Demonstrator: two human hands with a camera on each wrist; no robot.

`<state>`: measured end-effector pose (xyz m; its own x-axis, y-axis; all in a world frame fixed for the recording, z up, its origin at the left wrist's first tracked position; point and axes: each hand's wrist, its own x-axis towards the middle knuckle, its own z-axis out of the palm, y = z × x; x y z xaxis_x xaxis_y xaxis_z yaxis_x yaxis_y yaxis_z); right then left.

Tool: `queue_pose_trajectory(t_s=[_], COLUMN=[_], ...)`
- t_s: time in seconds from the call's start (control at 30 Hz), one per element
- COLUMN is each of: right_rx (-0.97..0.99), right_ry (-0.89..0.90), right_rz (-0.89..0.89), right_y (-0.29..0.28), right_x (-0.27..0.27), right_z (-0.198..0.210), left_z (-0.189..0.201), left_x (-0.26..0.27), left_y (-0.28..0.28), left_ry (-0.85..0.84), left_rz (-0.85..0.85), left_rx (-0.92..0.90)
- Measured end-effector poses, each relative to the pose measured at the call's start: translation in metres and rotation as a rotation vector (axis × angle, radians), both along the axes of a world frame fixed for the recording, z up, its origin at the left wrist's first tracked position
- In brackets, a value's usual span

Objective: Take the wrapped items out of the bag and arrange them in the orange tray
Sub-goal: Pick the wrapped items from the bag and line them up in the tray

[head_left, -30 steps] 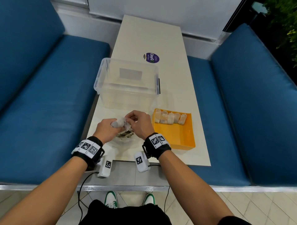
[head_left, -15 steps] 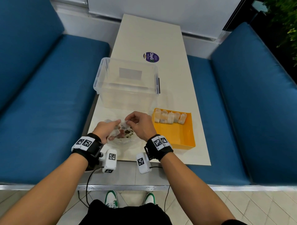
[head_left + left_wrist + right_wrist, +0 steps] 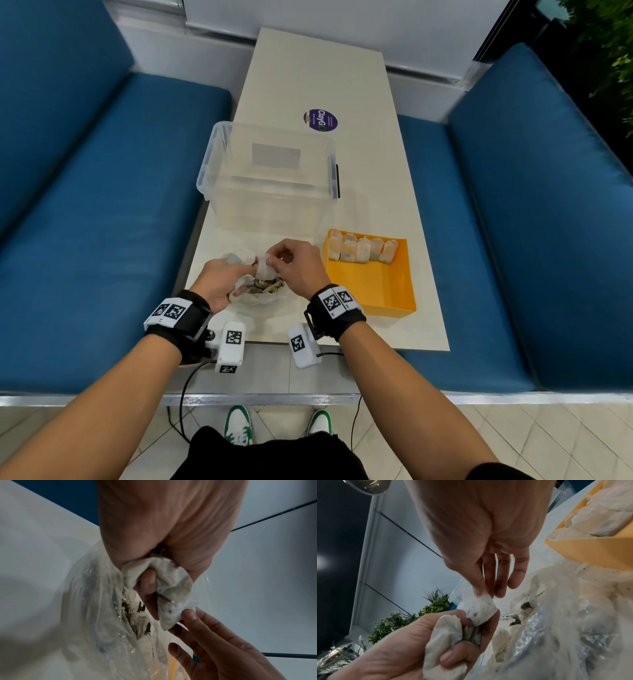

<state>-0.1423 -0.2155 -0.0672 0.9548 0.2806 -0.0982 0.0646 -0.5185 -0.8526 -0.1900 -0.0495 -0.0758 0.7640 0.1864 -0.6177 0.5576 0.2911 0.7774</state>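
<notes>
A clear plastic bag [image 3: 263, 297] with wrapped items and dark crumbs lies on the table near the front edge. My left hand [image 3: 239, 274] clenches a wad of white wrapped items [image 3: 164, 577] above the bag's mouth. The thumb and forefinger of my right hand [image 3: 274, 261] pinch one small white wrapped item [image 3: 479, 609] that sticks out of the left fist. To the right, the orange tray [image 3: 376, 291] holds a row of several wrapped items [image 3: 359, 250] along its far wall; the near part is bare.
A clear plastic storage bin [image 3: 270, 178] stands just behind the hands. A round purple sticker [image 3: 320, 120] lies farther back on the white table [image 3: 411, 212]. Blue bench cushions [image 3: 85, 222] flank the table on both sides.
The left hand dipped toward the bag and turned palm inward. The right hand now pinches a white wrapped item at the left fist, slightly higher than before.
</notes>
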Motion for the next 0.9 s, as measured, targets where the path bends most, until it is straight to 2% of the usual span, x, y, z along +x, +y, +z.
queue_pose_trajectory(t_s=[0.2,0.4,0.67,0.9], right_rx=[-0.045,-0.001,0.013,0.001], right_ry=[0.031,-0.008,0.005,-0.003], right_rz=[-0.014,-0.067,-0.042,-0.080], right_y=[0.004,0.005,0.004,0.004], right_x=[0.002,0.001,-0.001,0.001], right_z=[0.002,0.002,0.005,0.002], left_z=[0.004,0.000,-0.003,-0.005], left_x=[-0.003,0.000,-0.001,-0.001], left_y=[-0.001,-0.001,-0.002,-0.001], left_ry=[-0.041,-0.039,-0.072,-0.103], left_rz=[-0.007,-0.006,-0.052,-0.009], left_rx=[-0.042,-0.043,0.063,0.093])
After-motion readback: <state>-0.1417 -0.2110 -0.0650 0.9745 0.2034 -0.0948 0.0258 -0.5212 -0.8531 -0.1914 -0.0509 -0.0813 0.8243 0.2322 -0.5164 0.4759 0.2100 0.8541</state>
